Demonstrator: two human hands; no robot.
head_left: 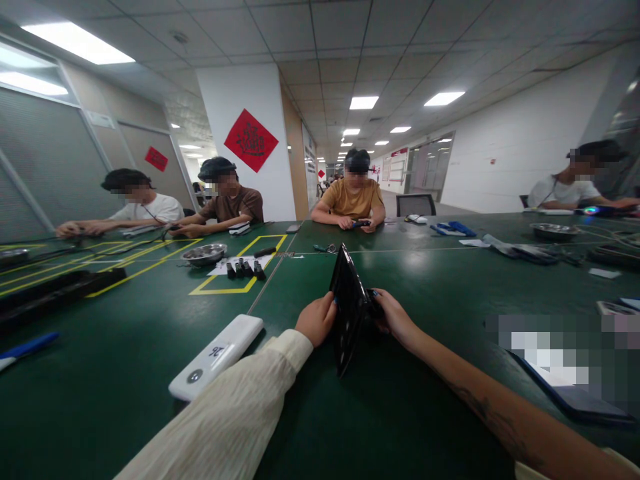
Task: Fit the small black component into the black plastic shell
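A glossy black flat panel (347, 313) stands tilted and nearly edge-on above the green table, between my two hands. My left hand (318, 320) is closed on its left face, the thumb pressed against the surface. On the other side my right hand (393, 317) is closed around a small dark part (373, 303) at the panel's right side. Whether that part is fixed to the panel I cannot tell. My right fingertips are mostly hidden. A white power bank (217, 357) marked 26 lies left of my left forearm.
Several black cylindrical pieces (245, 269) and a metal bowl (204, 254) lie by yellow tape marks. A dark phone-like device (575, 380) rests at right. Blue-handled tools (453, 229) and another metal bowl (554, 232) are farther back. Several people sit around the table (425, 413).
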